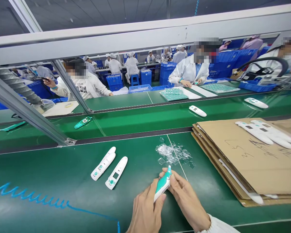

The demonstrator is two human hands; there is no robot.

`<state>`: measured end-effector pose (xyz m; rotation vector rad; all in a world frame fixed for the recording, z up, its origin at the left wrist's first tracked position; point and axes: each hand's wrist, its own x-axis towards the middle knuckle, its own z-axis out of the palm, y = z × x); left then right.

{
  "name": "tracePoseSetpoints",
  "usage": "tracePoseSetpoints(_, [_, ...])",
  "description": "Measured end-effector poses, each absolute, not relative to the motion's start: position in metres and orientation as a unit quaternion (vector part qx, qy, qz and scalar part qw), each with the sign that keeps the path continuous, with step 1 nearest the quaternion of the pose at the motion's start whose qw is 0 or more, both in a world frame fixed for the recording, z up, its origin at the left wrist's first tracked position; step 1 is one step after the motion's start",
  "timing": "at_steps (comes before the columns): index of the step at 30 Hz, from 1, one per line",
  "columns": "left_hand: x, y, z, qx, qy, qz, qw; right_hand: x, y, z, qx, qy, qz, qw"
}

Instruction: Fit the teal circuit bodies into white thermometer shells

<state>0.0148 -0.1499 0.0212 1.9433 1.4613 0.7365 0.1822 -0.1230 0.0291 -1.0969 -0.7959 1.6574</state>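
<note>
Both hands close around one white and teal handheld thermometer (163,184), its narrow tip pointing away from me. My left hand (147,204) wraps the lower body, thumb and fingers on either side. Around the upper end, near the tip, my right hand (184,194) has its fingers pressed in. Just beyond the tip lies a loose heap of small clear plastic pieces (172,153). To the left rest white thermometer housings (116,173), with a window opening and a teal button showing.
Stacked cardboard sheets (232,161) bear several white housings (264,132) on my right. A blue coiled cord (38,197) crosses the left bench. Ahead, a green conveyor (135,118) carries spaced-out units below a metal frame (145,32). Co-workers sit across from me.
</note>
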Motion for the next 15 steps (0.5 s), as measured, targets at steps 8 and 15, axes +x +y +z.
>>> tracePoseSetpoints(8, [0.022, -0.161, 0.023, 0.648, 0.593, 0.316, 0.359, 0.174, -0.129, 0.041, -0.42, -0.369, 0.66, 0.501])
tracePoseSetpoints(15, [0.015, -0.149, 0.048, 0.612, 0.6, 0.273, 0.437, 0.187, -0.126, 0.039, -0.42, -0.356, 0.681, 0.482])
